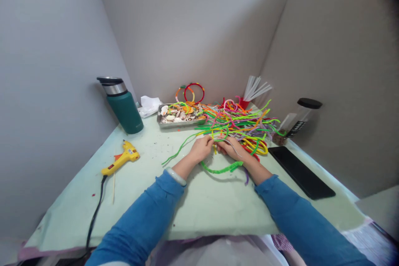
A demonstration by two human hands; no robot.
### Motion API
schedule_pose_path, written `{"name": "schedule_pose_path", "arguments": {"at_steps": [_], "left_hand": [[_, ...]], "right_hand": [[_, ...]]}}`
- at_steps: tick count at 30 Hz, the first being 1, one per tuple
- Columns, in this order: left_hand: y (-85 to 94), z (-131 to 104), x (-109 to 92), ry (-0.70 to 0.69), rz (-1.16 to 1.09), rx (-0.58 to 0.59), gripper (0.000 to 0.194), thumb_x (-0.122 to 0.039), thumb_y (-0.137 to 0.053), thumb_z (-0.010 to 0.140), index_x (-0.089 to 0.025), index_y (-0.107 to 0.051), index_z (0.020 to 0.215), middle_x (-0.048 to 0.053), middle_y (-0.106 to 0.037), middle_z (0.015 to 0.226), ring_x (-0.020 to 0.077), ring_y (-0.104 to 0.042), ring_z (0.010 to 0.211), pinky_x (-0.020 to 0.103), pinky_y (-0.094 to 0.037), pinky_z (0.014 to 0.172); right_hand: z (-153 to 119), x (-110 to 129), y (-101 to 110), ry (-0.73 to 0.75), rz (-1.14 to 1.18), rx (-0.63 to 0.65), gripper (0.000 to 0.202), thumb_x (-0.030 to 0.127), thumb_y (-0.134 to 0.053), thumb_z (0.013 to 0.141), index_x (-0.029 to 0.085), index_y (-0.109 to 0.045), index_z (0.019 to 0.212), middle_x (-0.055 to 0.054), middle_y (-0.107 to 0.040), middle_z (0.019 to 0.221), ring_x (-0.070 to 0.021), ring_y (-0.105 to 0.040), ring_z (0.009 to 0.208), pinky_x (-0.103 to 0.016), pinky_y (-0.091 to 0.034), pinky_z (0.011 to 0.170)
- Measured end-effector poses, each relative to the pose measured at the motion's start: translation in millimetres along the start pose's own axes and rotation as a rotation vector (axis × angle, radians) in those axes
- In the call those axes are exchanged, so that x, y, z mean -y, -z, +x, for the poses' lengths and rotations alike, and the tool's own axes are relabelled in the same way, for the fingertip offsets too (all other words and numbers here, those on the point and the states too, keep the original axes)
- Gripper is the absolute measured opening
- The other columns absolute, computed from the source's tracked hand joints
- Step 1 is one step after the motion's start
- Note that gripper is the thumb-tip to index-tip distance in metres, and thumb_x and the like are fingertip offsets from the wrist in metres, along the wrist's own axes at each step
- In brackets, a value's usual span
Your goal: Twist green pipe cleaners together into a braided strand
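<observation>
Both hands meet near the middle of the table, fingertips pinched close together. My left hand (201, 149) and my right hand (231, 148) are closed on a green pipe cleaner (222, 171), whose thick fuzzy part curves below them toward me. Short yellow ends (215, 149) poke out between the hands. A thinner green pipe cleaner (176, 154) trails on the cloth to the left. Just beyond my fingers spreads a heap of colourful pipe cleaners (240, 119). The exact grip point is too small to make out.
A yellow glue gun (122, 160) with a black cord lies left, below a green bottle (125, 112). Behind are a metal tray (181, 124) of shells, two wrapped rings (203, 91), and white sticks (256, 89) in a red cup. Right: a black phone (301, 172) and a clear container (297, 121).
</observation>
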State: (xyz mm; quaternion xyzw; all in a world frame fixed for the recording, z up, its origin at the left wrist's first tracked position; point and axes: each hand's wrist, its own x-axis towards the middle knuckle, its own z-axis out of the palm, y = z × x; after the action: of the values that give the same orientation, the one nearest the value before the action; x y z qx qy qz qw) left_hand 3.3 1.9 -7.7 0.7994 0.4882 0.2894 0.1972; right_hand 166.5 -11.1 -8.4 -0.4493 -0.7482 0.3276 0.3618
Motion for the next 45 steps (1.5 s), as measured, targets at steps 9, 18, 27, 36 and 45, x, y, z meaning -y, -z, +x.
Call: {"name": "schedule_pose_path", "arguments": {"at_steps": [9,18,27,36,45], "left_hand": [[0.2,0.1,-0.9,0.006,-0.009,0.004,0.027,-0.029,-0.036,0.084,-0.017,-0.060,0.081,0.005,-0.063,0.080,0.0141,-0.052,0.071,0.024,-0.037,0.065],[2.2,0.1,-1.3,0.019,-0.135,-0.011,0.021,-0.027,-0.038,0.083,-0.017,-0.057,0.084,0.001,-0.059,0.072,0.0122,-0.050,0.066,0.023,-0.035,0.062],[2.5,2.9,0.5,0.068,-0.256,-0.033,0.022,-0.026,-0.038,0.081,-0.015,-0.053,0.068,-0.002,-0.049,0.055,0.0099,-0.044,0.058,0.021,-0.034,0.056],[3.8,3.3,-1.0,0.079,-0.274,-0.043,0.023,-0.028,-0.041,0.080,-0.015,-0.055,0.068,-0.002,-0.048,0.054,0.0093,-0.043,0.057,0.020,-0.033,0.056],[3.8,3.7,-3.2,0.131,-0.264,-0.057,0.022,-0.028,-0.041,0.080,-0.015,-0.057,0.071,-0.002,-0.049,0.054,0.0092,-0.044,0.057,0.020,-0.033,0.056]], "right_hand": [[0.0,0.4,-0.4,-0.006,0.008,-0.009,0.026,0.028,-0.042,0.079,0.016,-0.053,0.060,0.003,-0.047,0.046,-0.0106,-0.045,0.047,-0.023,-0.035,0.051],[0.0,7.9,-1.3,-0.047,-0.009,-0.001,0.029,0.033,-0.043,0.080,0.016,-0.053,0.059,0.003,-0.046,0.046,-0.0101,-0.042,0.045,-0.022,-0.032,0.048],[-1.4,11.9,-1.1,-0.021,0.017,-0.020,0.031,0.039,-0.045,0.081,0.016,-0.050,0.060,0.003,-0.044,0.047,-0.0093,-0.041,0.045,-0.023,-0.032,0.047],[-3.3,11.3,-0.7,-0.007,0.076,-0.074,0.033,0.044,-0.049,0.080,0.017,-0.047,0.060,0.003,-0.043,0.046,-0.0090,-0.039,0.044,-0.024,-0.031,0.045],[-3.0,5.1,-2.9,0.012,0.206,-0.106,0.027,0.044,-0.052,0.078,0.017,-0.050,0.078,0.005,-0.045,0.054,-0.0070,-0.037,0.043,-0.021,-0.029,0.042]]}}
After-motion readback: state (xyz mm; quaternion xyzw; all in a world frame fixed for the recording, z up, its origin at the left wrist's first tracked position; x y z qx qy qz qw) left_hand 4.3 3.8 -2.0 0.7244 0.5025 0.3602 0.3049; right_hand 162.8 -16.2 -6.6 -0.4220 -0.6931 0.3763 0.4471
